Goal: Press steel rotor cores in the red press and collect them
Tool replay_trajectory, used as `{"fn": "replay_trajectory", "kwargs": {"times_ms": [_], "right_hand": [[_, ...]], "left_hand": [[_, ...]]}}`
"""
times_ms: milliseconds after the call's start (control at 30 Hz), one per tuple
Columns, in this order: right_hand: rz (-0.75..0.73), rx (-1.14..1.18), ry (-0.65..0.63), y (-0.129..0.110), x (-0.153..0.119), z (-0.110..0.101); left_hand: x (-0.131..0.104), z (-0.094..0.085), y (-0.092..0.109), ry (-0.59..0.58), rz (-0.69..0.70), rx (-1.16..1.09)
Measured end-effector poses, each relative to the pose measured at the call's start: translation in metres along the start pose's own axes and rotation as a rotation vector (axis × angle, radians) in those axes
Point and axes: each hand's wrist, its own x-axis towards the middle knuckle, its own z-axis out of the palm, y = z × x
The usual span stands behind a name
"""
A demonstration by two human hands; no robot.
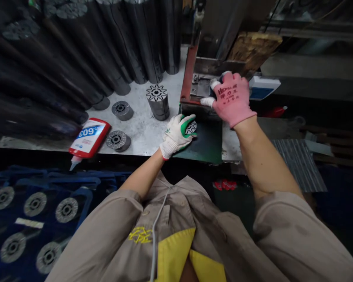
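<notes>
My left hand (178, 135), in a white glove with green fingertips, is wrapped round a slotted metal core (191, 127) over the dark green mat (210, 143). My right hand (231, 96), in a pink glove with white fingertips, rests on the machine fixture (201, 85) with its fingers curled; whatever lies under them is mostly hidden. Left of my left hand stands a taller slotted core (159, 102). Two shorter cores (122, 111) (118, 141) sit farther left on the metal table (138, 135).
A red and white bottle (90, 138) lies at the table's front left edge. Tall dark core stacks (114, 43) line the back left. Blue racks (47, 182) hold several cores below. A white and blue box (263, 88) and a striped grey piece (298, 164) are at the right.
</notes>
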Motion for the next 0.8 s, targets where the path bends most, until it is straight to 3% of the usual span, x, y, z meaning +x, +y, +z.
{"fn": "replay_trajectory", "kwargs": {"times_ms": [100, 200, 267, 367, 467, 567, 667, 800], "right_hand": [[0.065, -0.045, -0.075, -0.014, -0.013, -0.023], [0.077, 0.076, -0.133, -0.029, -0.036, -0.037], [0.052, 0.244, -0.171, -0.036, -0.051, -0.029], [0.082, 0.397, -0.32, -0.042, -0.067, 0.001], [0.116, 0.344, -0.477, -0.046, -0.072, 0.022], [0.002, 0.196, -0.533, -0.048, -0.069, 0.014], [-0.067, 0.127, -0.456, -0.045, -0.057, -0.013], [0.106, -0.034, -0.207, -0.035, -0.026, -0.042]], "left_hand": [[0.001, 0.003, 0.0, 0.027, -0.006, 0.021], [0.002, 0.006, 0.003, 0.038, -0.019, 0.038], [0.003, 0.006, 0.004, 0.044, -0.036, 0.043], [0.003, 0.004, 0.007, 0.031, -0.046, 0.046], [0.004, 0.003, 0.009, 0.013, -0.04, 0.038], [0.003, 0.004, 0.008, 0.027, -0.037, 0.036], [0.002, 0.004, 0.007, 0.034, -0.039, 0.04], [0.001, -0.002, 0.007, 0.011, -0.028, -0.004]]}}
